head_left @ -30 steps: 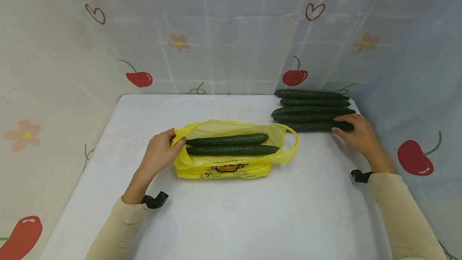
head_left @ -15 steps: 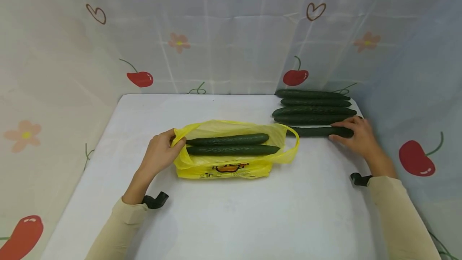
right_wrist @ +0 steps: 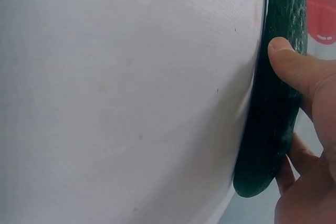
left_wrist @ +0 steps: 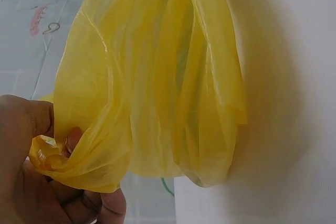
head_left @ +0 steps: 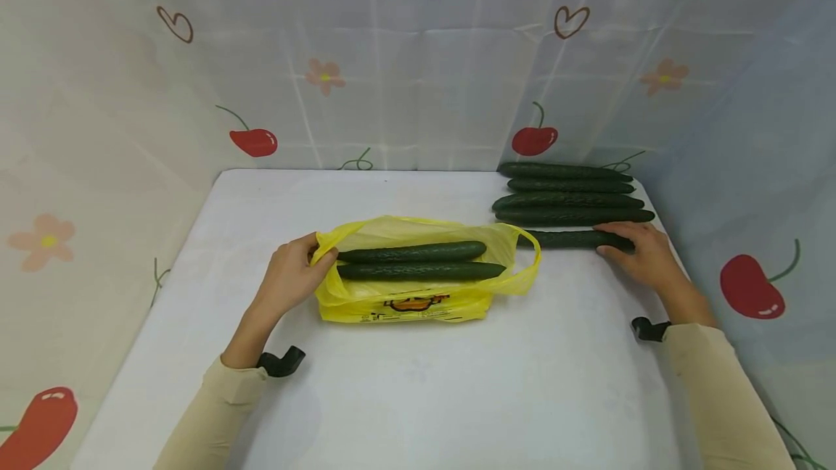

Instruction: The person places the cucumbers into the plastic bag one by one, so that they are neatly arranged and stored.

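My left hand (head_left: 292, 274) pinches the left handle of a yellow plastic bag (head_left: 405, 310); in the left wrist view the thin film bunches between thumb and fingers. The bag lies with its mouth spread, and two dark green cucumbers (head_left: 421, 271) rest side by side inside, their left ends hidden by the bag's edge. Over at the right, my right hand (head_left: 643, 252) grips the right end of another cucumber (right_wrist: 273, 103), thumb on the near side and fingers on the far side. That cucumber's left end passes behind the bag's right handle.
Several more cucumbers (head_left: 568, 200) lie in a row at the back right corner of the white table (head_left: 418, 397). A printed curtain (head_left: 418, 56) hangs behind the table and along both sides.
My right hand has drawn the nearest cucumber toward me, away from the row, and a gap now shows between them. The left hand and the bag have stayed in place.
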A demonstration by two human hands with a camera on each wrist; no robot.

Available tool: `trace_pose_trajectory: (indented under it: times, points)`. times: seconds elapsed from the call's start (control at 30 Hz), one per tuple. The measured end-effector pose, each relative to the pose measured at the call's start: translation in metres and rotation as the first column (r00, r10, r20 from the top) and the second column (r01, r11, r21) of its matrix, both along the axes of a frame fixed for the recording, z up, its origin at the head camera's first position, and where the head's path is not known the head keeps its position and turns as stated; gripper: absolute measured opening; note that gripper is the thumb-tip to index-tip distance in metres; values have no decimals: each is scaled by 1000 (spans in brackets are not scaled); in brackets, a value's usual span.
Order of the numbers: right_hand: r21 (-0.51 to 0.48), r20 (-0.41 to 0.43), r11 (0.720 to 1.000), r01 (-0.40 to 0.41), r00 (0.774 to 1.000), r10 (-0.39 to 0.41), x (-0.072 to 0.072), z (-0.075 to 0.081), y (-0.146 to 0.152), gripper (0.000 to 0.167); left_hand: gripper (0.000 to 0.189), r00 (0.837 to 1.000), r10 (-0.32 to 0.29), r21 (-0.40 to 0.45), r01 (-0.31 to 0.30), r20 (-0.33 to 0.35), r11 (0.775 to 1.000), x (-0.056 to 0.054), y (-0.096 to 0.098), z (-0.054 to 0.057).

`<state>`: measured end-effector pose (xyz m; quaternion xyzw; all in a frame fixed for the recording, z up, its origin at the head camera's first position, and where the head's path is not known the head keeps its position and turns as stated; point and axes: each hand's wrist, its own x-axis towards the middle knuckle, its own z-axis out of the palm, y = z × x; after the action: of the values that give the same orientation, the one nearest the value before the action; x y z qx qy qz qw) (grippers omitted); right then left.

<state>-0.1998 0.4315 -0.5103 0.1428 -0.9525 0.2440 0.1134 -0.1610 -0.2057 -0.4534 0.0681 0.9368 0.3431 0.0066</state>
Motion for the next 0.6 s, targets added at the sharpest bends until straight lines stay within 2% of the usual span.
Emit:
trace_pose_trajectory:
  times: [0.17, 0.33, 0.43, 0.53, 0.6]
  points:
    - [-1, 21, 1000, 13, 1000, -13, 0, -1, -2, 44, 30, 1000, -2, -42, 2, 4, 999, 3, -3, 0]
    - [-20, 53, 1000, 4, 999, -3, 3, 0, -5, 44, 36, 1000, -18, -102, 17, -16, 995, 14, -8, 4]
    - [-42, 60, 999, 13, 998, -11, 8, 0, -5, 44, 47, 999, -38, -112, 34, -30, 993, 19, -12, 4]
    - [-50, 42, 998, 23, 999, -21, 14, 0, -3, 44, 54, 999, -48, -116, 47, -9, 992, 23, -18, 0]
    - [-60, 24, 998, 24, 999, -23, 17, -1, -1, 44, 53, 999, -49, -123, 51, 17, 991, 24, -21, -3]
